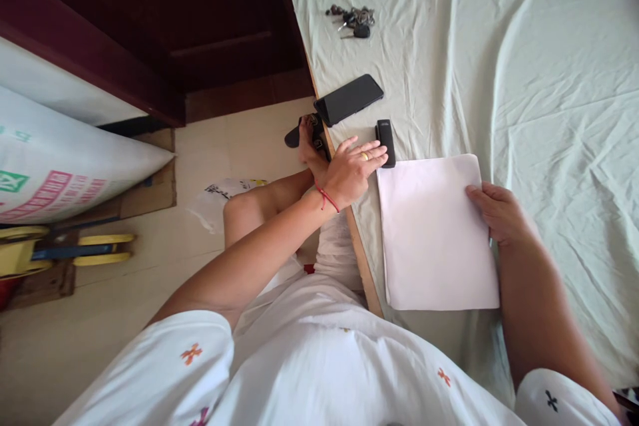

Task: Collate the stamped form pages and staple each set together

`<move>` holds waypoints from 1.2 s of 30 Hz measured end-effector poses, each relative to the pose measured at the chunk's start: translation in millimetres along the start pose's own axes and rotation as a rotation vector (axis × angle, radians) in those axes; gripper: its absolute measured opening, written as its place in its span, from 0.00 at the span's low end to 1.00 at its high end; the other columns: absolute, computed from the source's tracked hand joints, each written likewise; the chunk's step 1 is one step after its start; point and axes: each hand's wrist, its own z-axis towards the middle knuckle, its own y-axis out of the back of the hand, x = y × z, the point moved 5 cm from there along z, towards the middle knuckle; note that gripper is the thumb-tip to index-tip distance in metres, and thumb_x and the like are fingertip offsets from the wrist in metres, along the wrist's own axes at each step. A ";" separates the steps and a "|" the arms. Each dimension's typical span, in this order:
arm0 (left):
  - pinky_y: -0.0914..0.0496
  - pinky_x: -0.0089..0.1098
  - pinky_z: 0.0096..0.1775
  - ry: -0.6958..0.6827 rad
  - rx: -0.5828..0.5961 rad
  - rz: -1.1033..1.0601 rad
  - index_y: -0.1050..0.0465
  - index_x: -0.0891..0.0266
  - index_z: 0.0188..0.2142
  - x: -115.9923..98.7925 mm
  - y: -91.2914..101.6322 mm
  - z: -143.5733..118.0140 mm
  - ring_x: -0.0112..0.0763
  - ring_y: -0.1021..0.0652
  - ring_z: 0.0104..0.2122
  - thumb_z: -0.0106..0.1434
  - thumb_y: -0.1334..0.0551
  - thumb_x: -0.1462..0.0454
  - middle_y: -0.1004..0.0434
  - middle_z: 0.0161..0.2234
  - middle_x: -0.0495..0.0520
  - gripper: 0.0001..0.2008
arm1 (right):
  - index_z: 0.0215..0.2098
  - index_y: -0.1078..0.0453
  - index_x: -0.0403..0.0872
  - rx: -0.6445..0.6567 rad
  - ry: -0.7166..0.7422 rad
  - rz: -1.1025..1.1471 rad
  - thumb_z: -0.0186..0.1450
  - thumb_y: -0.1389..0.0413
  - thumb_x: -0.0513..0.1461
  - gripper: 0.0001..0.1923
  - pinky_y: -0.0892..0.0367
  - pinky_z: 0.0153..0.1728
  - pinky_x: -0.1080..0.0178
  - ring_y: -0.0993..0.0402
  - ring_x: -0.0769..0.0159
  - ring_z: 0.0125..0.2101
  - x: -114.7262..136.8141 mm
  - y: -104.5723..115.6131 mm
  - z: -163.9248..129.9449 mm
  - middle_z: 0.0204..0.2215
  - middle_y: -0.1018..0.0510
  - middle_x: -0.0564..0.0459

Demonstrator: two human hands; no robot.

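The white paper stack is pinned on the bed by the flat, open right hand. The small black device is touched by the left hand's extended fingertips, nothing gripped; nudged, it could be pushed off the bed edge nearby.

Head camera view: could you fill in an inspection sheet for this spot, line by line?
Surface: bed sheet, pale green, wrinkled.
Job's things: white paper stack; small black device lying just above it.
Clutter: black phone; bunch of keys.
Hands: left hand flat, fingertips touching the black device; right hand resting on the paper's right edge.
Cables: nothing seen.
Surroundings: dark wooden door; printed sack; yellow toy on the floor.
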 end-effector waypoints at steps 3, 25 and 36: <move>0.44 0.58 0.67 -0.003 0.009 0.058 0.23 0.58 0.55 -6.4 -2.2 -2.8 0.39 0.24 0.60 0.69 0.48 0.75 0.23 0.59 0.58 0.23 | 0.31 0.24 0.51 -0.004 -0.011 0.013 0.55 0.31 0.48 0.12 0.30 0.18 0.65 0.24 0.64 0.21 1.4 -3.4 -1.3 0.25 0.19 0.54; 0.26 0.42 0.49 0.890 0.031 -1.753 0.19 0.61 0.49 -71.5 -22.6 -169.6 0.51 0.20 0.51 0.56 0.36 0.34 0.17 0.48 0.64 0.37 | 0.43 0.22 0.56 -0.222 0.385 0.207 0.65 0.37 0.52 0.13 0.26 0.27 0.61 0.20 0.58 0.33 -6.0 -31.3 -85.4 0.36 0.16 0.54; 0.27 0.34 0.36 1.212 0.043 -1.380 0.19 0.68 0.32 -47.7 -16.2 -224.4 0.37 0.19 0.29 0.47 0.23 0.45 0.17 0.28 0.57 0.27 | 0.36 0.26 0.51 -0.050 0.466 0.077 0.59 0.32 0.50 0.15 0.34 0.29 0.67 0.30 0.68 0.29 -29.8 -86.6 -63.0 0.29 0.24 0.57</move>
